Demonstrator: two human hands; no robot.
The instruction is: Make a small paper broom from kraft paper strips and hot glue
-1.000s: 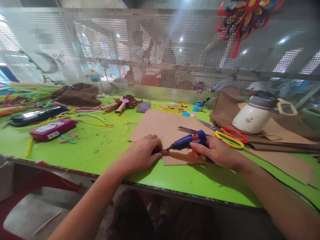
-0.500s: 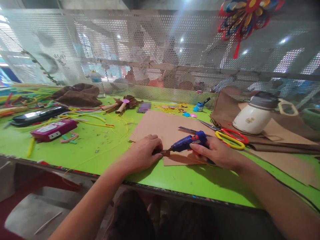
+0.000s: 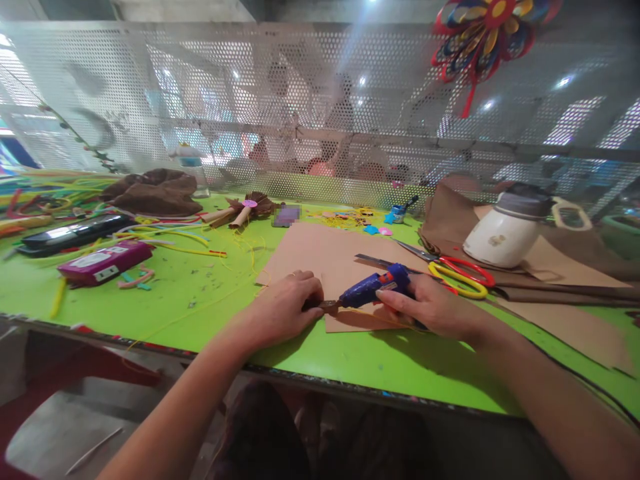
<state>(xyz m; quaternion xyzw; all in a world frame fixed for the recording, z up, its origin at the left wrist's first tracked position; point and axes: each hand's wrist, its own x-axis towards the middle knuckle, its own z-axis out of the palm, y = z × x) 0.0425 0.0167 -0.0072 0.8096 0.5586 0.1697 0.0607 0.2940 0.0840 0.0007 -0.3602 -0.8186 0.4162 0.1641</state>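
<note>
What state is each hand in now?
Left hand: closed, pinching a small brown piece.
Right hand: closed around the blue glue gun.

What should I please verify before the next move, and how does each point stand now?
1. Right hand grips the blue glue gun: ok.
2. Left hand holds the small brown piece: ok.
3. Nozzle aimed at that piece: ok.
4. Nozzle well away from the left thumb: not ok, they are close.
5. Scissors set down, out of the hands: ok.
6. Nozzle hot: cannot tell.
</note>
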